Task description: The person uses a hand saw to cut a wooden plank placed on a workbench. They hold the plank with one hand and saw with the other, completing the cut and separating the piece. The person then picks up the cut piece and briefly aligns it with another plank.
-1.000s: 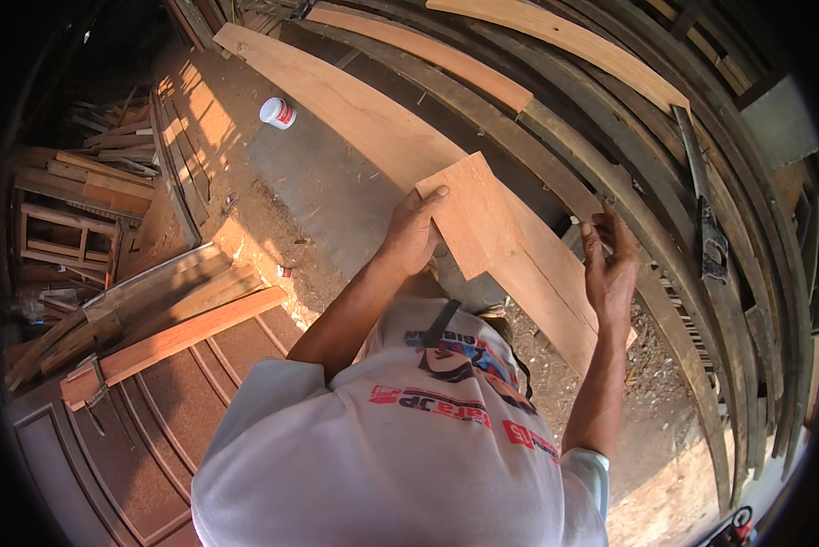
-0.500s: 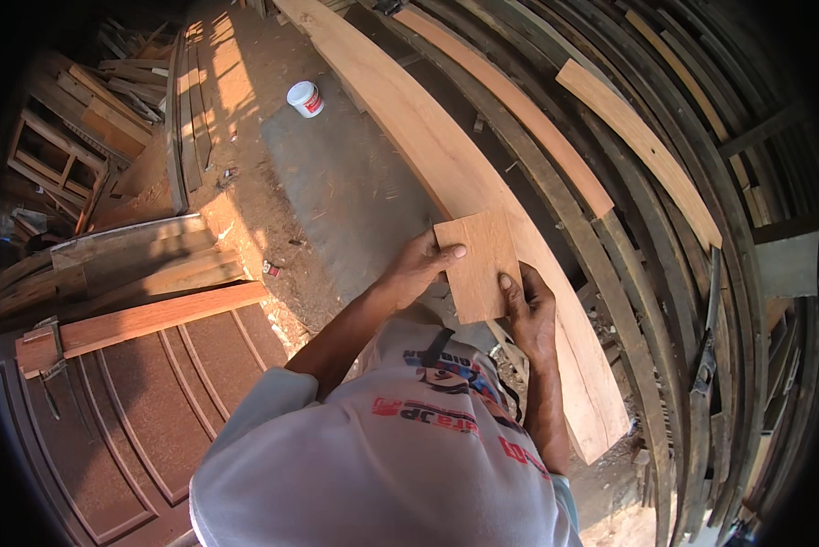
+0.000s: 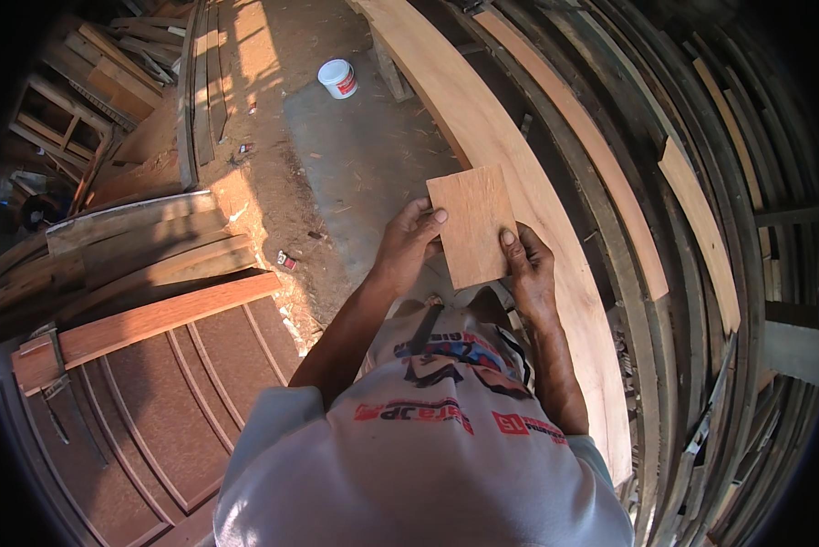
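A small rectangular wooden board (image 3: pixel 471 228) with light brown grain is held up in front of my body. My left hand (image 3: pixel 411 239) grips its left edge, thumb on the upper face and fingers behind. On its right edge, my right hand (image 3: pixel 530 269) pinches it the same way, with the thumb on the face and the fingers underneath. Just beyond and to the right of the board runs a long, wide wooden plank (image 3: pixel 519 164), partly covered by the small board and my right arm.
Several long dark timbers (image 3: pixel 610 219) lie side by side at the right. A white bucket (image 3: pixel 337 80) stands on the floor ahead. At left, a brown panelled door (image 3: pixel 145 410) carries a reddish plank (image 3: pixel 168 319) with a clamp (image 3: pixel 52 360). Scrap wood (image 3: pixel 108 73) is piled at far left.
Both hands have raised the small board slightly away from me, and it is tilted a little differently. The surroundings have shifted in view as my head turned.
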The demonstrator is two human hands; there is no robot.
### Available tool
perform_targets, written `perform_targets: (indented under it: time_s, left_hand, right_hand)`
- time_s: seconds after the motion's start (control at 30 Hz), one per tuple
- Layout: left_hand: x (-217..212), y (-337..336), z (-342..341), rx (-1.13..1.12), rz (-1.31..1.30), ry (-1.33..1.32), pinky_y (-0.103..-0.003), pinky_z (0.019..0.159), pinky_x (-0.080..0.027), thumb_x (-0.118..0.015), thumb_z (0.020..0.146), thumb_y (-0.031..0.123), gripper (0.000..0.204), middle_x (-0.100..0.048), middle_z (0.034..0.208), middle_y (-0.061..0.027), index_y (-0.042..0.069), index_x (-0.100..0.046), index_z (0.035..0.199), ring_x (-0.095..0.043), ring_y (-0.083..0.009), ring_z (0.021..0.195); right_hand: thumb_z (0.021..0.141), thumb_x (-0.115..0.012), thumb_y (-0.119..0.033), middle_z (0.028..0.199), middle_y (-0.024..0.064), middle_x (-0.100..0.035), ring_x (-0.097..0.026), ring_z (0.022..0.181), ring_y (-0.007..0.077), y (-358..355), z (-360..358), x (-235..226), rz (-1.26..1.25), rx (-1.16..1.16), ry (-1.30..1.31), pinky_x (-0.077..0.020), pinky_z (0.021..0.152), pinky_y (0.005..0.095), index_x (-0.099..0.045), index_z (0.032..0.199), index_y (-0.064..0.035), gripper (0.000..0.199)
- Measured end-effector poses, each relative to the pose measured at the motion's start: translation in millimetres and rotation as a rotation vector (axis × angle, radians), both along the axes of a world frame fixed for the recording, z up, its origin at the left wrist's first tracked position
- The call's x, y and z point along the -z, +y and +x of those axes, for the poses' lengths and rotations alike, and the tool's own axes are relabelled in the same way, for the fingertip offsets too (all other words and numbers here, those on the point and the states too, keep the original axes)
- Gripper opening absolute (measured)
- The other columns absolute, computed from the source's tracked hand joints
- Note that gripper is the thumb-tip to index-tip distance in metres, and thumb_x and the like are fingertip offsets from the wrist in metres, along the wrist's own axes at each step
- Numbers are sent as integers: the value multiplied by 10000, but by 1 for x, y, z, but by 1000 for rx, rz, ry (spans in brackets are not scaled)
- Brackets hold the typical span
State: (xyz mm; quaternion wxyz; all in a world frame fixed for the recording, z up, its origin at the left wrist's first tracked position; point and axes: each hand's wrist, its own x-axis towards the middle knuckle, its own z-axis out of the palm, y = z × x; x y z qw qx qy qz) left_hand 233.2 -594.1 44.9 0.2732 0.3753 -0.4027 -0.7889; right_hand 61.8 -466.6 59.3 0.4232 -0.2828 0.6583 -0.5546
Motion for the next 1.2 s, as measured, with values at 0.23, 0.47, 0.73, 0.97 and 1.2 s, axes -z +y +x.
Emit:
perform_targets:
  time_s: [0.23, 0.47, 0.73, 0.97, 1.2]
  left_hand:
    - [12, -58, -28, -82, -95, 20, -349, 999, -554, -716, 1031, 234, 511, -636, 1278, -152, -40, -478, 1390, -648, -201, 1191]
    - [1, -130, -52, -242, 32, 168, -421, 1101, -517, -710, 1036, 213, 537, -616, 1398, -113, 36, -467, 1482, -625, -235, 1269]
    - [22, -266, -39, -462, -21, 37, -410, 1031, -568, -721, 1032, 226, 412, -661, 1336, -83, 88, -561, 1385, -662, -227, 1197]
    - [61, -431, -41, -457, 6, 120, -479, 1060, -550, -717, 1034, 291, 516, -632, 1392, -104, 95, -488, 1453, -645, -278, 1255]
    - [137, -597, -53, -373, 74, 241, -514, 1127, -498, -630, 1030, 570, 789, -532, 1510, -140, 87, -359, 1591, -572, -329, 1361]
  right_hand:
    - [1033, -722, -171, 1182, 173, -753, -697, 1080, 183, -78, -21, -2, 3, -73, -70, -554, 936, 320, -617, 1387, 75, 444]
    - [1031, -715, -167, 1251, 243, -720, -694, 1148, 226, -150, -43, -4, -86, -189, -74, -557, 975, 352, -553, 1450, 66, 507]
    - [1036, -722, -243, 1053, 98, -738, -691, 980, 167, -202, -98, 23, -23, -61, 156, -564, 885, 321, -592, 1418, 69, 510]
    - [978, -765, -236, 1272, 224, -702, -695, 1161, 342, -283, -114, 22, 139, 95, 735, -563, 981, 424, -586, 1450, 11, 561]
    - [801, -885, -476, 1596, 215, -448, -383, 1505, 406, -414, -64, 56, 397, 15, 949, -253, 1237, 603, -489, 1553, -59, 947]
